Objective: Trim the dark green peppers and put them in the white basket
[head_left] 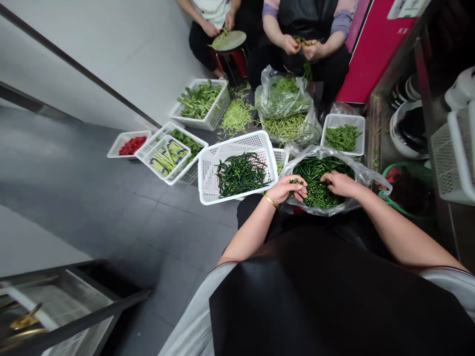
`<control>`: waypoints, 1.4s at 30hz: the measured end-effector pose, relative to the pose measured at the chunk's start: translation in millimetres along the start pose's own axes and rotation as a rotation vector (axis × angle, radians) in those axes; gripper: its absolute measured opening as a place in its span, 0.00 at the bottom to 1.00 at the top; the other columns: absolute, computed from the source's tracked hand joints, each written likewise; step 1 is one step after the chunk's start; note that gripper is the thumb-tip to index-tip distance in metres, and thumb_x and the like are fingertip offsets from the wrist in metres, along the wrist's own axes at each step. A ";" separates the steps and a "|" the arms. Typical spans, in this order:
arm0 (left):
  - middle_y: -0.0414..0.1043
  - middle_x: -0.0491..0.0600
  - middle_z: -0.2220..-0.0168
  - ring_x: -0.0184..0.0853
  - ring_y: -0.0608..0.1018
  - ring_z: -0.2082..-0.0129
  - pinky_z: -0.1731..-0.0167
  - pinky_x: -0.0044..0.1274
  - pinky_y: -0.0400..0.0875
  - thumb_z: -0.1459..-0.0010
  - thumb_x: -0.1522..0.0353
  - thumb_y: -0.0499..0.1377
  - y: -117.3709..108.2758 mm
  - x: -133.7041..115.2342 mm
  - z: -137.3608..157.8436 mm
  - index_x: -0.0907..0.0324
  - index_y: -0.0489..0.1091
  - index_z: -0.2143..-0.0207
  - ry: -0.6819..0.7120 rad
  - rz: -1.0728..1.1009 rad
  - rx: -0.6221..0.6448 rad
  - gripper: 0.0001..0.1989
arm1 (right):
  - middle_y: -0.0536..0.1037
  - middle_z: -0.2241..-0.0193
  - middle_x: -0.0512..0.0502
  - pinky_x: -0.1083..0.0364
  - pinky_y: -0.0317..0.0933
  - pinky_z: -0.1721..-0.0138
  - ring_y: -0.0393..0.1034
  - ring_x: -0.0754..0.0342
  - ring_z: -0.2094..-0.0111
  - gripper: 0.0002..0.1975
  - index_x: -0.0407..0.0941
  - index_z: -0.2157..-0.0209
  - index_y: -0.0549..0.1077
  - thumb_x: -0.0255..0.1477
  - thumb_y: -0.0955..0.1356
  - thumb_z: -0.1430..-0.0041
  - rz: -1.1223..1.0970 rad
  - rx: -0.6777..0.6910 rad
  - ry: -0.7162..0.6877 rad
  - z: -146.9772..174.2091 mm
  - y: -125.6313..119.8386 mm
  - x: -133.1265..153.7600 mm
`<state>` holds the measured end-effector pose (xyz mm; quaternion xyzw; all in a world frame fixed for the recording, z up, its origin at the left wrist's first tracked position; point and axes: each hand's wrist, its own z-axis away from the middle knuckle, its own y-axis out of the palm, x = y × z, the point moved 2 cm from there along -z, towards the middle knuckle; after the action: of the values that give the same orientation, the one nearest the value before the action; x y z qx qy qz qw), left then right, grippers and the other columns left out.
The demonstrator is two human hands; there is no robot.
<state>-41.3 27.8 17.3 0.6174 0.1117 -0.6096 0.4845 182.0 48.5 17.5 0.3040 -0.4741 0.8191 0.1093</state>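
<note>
A clear plastic bag (361,168) full of dark green chilies (315,193) stands open in front of my lap. At its left side my left hand (288,189), with a gold bracelet on the wrist, is curled around a few green chilies. My right hand (340,184) reaches over the bag's right side, fingertips pinched together among the chilies; just what lies between them is partly hidden. Left of the bag, a white perforated basket (204,173) holds a loose heap of similar chilies (243,173).
Beyond are a bag of green stalks (285,126), a basket of leafy greens (343,138), and a leafy-filled crate (218,109). Bundled stalks (168,157) and red peppers (132,146) sit left. Two people work opposite, near a round stool (229,41). A metal shelf (430,148) borders the right.
</note>
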 end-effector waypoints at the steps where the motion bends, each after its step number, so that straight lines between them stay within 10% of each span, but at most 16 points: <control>1: 0.74 0.51 0.71 0.37 0.80 0.71 0.75 0.24 0.73 0.55 0.60 0.69 -1.4 -0.5 0.1 0.64 0.69 0.61 0.013 0.025 -0.027 0.23 | 0.74 0.61 0.41 0.55 0.64 0.65 0.72 0.53 0.67 0.14 0.45 0.52 0.73 0.33 0.65 0.39 0.204 -0.106 0.031 -6.9 -2.2 -2.7; 5: 0.68 0.44 0.77 0.27 0.72 0.80 0.84 0.16 0.59 0.57 0.61 0.70 -6.3 -4.6 3.6 0.62 0.66 0.68 0.067 0.115 -0.122 0.20 | 0.69 0.50 0.35 0.53 0.62 0.62 0.71 0.48 0.58 0.20 0.48 0.47 0.72 0.25 0.60 0.38 0.651 -0.114 0.007 -36.0 0.1 6.0; 10: 0.54 0.37 0.84 0.18 0.55 0.87 0.87 0.15 0.41 0.58 0.61 0.71 -3.6 8.1 1.4 0.61 0.61 0.75 -0.023 0.148 -0.220 0.21 | 0.70 0.52 0.36 0.54 0.61 0.63 0.70 0.47 0.59 0.15 0.45 0.53 0.75 0.30 0.61 0.37 0.686 -0.139 -0.043 -37.8 -9.6 11.1; 19: 0.42 0.35 0.87 0.21 0.54 0.88 0.87 0.16 0.42 0.52 0.52 0.66 9.0 24.1 -25.6 0.63 0.68 0.75 -0.139 0.205 -0.329 0.22 | 0.77 0.59 0.41 0.55 0.61 0.61 0.72 0.49 0.60 0.15 0.45 0.55 0.75 0.30 0.60 0.36 0.453 -0.360 0.114 -14.1 -21.5 -19.9; 28: 0.57 0.40 0.81 0.22 0.62 0.83 0.86 0.14 0.45 0.61 0.65 0.72 0.8 22.1 -9.0 0.64 0.70 0.69 -0.074 0.270 -0.334 0.19 | 0.72 0.52 0.31 0.52 0.63 0.64 0.74 0.44 0.59 0.15 0.41 0.55 0.77 0.30 0.63 0.38 0.721 -0.087 0.090 -27.0 -9.8 13.6; 38: 0.49 0.35 0.85 0.19 0.52 0.88 0.86 0.17 0.39 0.54 0.54 0.68 25.8 39.0 -30.1 0.62 0.67 0.72 -0.081 0.166 -0.398 0.21 | 0.75 0.79 0.50 0.58 0.59 0.71 0.68 0.56 0.76 0.17 0.45 0.73 0.73 0.44 0.64 0.41 -0.066 -0.124 -0.098 24.9 22.0 21.8; 42: 0.56 0.38 0.86 0.19 0.52 0.90 0.88 0.19 0.39 0.60 0.57 0.71 29.9 30.8 -14.9 0.61 0.63 0.80 -0.240 -0.152 -0.150 0.22 | 0.61 0.89 0.58 0.59 0.54 0.80 0.58 0.58 0.86 0.26 0.46 0.75 0.67 0.55 0.60 0.43 -0.489 0.042 -0.058 15.0 23.4 17.9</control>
<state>-2.8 9.6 1.5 0.4919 0.1448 -0.7039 0.4916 162.8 21.7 17.2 0.4353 -0.3721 0.7689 0.2844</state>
